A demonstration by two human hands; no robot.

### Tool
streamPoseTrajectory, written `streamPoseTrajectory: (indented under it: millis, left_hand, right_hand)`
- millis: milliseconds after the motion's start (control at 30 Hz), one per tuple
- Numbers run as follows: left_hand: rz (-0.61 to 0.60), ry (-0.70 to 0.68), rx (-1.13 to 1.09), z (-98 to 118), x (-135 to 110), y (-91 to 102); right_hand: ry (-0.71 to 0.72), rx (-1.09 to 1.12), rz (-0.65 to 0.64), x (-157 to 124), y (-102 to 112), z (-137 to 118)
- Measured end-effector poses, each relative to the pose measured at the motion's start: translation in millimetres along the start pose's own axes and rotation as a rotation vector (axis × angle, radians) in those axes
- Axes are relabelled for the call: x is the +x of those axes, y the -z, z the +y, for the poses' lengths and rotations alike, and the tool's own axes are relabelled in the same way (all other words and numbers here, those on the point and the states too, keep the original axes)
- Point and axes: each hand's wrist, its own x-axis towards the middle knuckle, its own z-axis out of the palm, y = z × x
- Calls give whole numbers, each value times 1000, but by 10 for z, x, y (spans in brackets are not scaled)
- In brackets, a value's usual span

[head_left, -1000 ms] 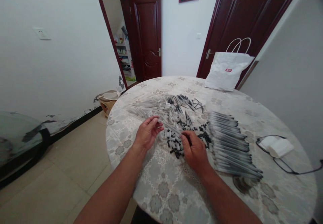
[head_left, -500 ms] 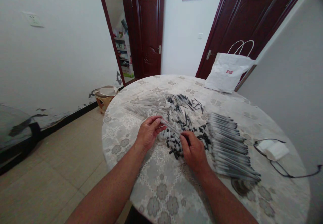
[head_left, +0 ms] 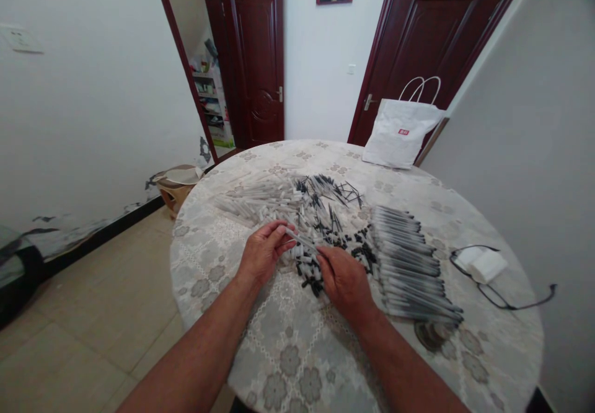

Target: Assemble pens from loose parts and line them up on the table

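My left hand pinches one end of a slim translucent pen between thumb and fingers. At its other end, my right hand is closed round it, hiding the tip. The pen slants down to the right, just above a heap of small black and whitish pen parts. Past my left hand lie many loose whitish pen barrels. Thin dark refills are scattered at the back of the heap. To the right of my right hand, a stack of pens lies side by side with dark ends.
The round table has a flowered cloth. Eyeglasses and a folded white tissue lie at the right. A round dark object sits partly under the pens. A white paper bag stands at the back. A stool is left of the table.
The camera view has turned slightly right, so everything sits further left. Both hands still hold the pen; my right hand appears a little closer to my left along it.
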Motion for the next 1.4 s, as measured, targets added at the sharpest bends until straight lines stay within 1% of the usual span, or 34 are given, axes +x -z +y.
streamPoseTrajectory:
  millis: [100, 200, 300, 367, 433, 500, 567, 733, 867, 933, 1000, 1067, 1133, 1267, 1333, 1400]
  left_hand:
    - [7, 13, 6, -30, -4, 0]
    - [20, 21, 12, -70, -2, 14]
    - [27, 17, 0, -96, 3, 23]
    - [25, 21, -6, -94, 5, 18]
    - [28, 22, -1, -79, 2, -2]
    - [46, 16, 17, -60, -6, -34]
    - [64, -3, 64, -45, -14, -73]
    - [-17, -6, 235, -39, -25, -118]
    - [-61, -29, 350, -38, -59, -86]
    - [-74, -36, 426, -37, -79, -72]
    - [-80, -42, 521, -36, -95, -68]
    - [-79, -67, 618, -30, -106, -72]
    - [-67, -117, 722, -19, -112, -74]
    - [-17, -255, 940, -4, -115, -51]
    - [-5, -333, 1051, -8, -110, -28]
    - [-1, -404, 1167, -22, -97, -2]
  right_hand:
    - [-111, 55, -19, 12, 29, -66]
    - [-301, 165, -45, 28, 52, -124]
    - [-490, 309, -83, 33, 20, -121]
    - [-578, 408, -108, 36, -21, -95]
    - [-626, 469, -125, 45, -50, -75]
    - [-615, 452, -123, 63, -48, -69]
    - [-532, 341, -103, 88, -22, -74]
    - [-269, 70, -169, 128, 67, -97]
    - [-159, -121, -233, 136, 180, -120]
    - [-127, -190, -258, 152, 286, -105]
    - [-111, -240, -289, 173, 446, -65]
    - [-123, -276, -325, 183, 671, -7]
    - [-147, -276, -363, 163, 951, 72]
    - [-256, -330, -361, 16, 1520, 328]
    - [-318, -371, -380, -87, 1722, 498]
    - [-381, -409, -426, -189, 1841, 663]
